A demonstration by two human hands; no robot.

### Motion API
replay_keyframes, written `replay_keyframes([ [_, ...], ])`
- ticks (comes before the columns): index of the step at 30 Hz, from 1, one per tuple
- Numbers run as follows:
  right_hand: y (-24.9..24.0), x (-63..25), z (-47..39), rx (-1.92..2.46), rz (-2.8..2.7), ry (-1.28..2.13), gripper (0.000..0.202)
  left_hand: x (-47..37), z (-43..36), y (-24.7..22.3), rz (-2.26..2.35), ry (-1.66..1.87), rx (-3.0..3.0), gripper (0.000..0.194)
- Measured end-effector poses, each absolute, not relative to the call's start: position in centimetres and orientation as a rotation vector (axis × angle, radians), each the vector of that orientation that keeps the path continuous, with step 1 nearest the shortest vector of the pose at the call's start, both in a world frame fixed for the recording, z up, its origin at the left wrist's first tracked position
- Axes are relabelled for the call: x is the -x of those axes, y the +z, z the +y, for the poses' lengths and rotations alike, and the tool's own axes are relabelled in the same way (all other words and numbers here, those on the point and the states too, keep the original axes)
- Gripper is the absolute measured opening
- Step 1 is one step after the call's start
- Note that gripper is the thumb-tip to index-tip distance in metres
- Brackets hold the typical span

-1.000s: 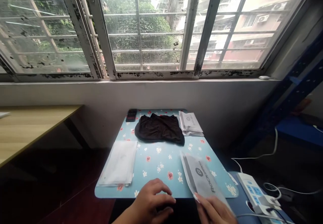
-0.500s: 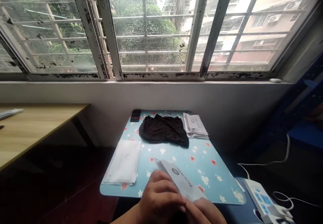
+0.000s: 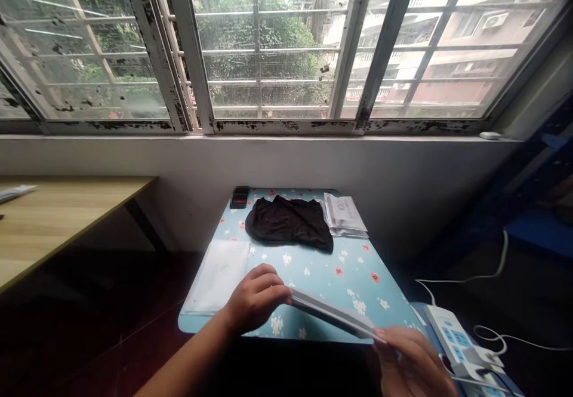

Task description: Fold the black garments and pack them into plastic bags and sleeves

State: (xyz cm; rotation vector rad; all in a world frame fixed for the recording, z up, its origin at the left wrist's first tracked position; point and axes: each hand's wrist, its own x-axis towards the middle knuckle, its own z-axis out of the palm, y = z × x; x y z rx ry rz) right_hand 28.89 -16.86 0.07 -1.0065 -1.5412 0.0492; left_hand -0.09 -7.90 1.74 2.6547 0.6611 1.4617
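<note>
A frosted plastic bag (image 3: 333, 314) is stretched between my hands above the front of the small floral table (image 3: 308, 271), seen nearly edge-on. My left hand (image 3: 257, 298) pinches its left end. At its right end, my right hand (image 3: 409, 358) grips the corner between thumb and fingers. Behind the bag lies a crumpled black cloth item (image 3: 290, 222). A stack of white translucent bags (image 3: 219, 274) rests on the table left of my left hand. Printed white packages (image 3: 344, 213) are piled at the back right of the table.
A small black object (image 3: 239, 197), blurred over, sits at the table's back left corner. Right of the table is a white power strip (image 3: 452, 331) with plugs and a white cable (image 3: 470, 279). A wooden table (image 3: 80, 206) stands at the left, and a wall with windows rises behind.
My hands have moved apart, the left up and leftward, the right to the right. The bag, whose printed face showed before, is now pulled taut and tilted nearly edge-on.
</note>
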Motion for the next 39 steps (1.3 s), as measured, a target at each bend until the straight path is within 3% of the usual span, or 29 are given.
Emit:
replay_keyframes([
  [7,-2.5,-30.0,-14.4,1.124,-1.396,0.226,0.001,2.2,-7.9,1.8,0.723,1.399,-2.701,0.009],
  [13,-3.5,-29.9,-13.0,1.268,-1.471,0.331,0.009,2.0,-8.4,1.1,0.773,1.393,-2.719,0.026],
  [17,-1.6,-29.7,-13.3,1.280,-1.673,0.057,0.011,1.1,-9.0,0.9,0.726,1.370,-2.782,0.029],
  [24,2.1,-27.9,-13.0,1.206,-2.304,-0.267,0.040,-1.0,-10.6,1.5,0.531,1.279,-2.821,0.032],
  [29,1.1,-27.5,-11.6,1.142,-2.345,-0.215,0.025,-2.2,-11.3,1.2,0.476,1.326,-2.714,0.032],
  [34,0.4,-27.8,-12.4,0.856,-2.135,-0.044,0.033,-3.0,-11.5,0.1,0.557,1.269,-2.458,0.056],
  [39,1.8,-27.9,-13.4,0.912,-1.234,0.485,0.012,-1.8,-11.0,-0.8,0.738,1.277,-2.304,0.043],
])
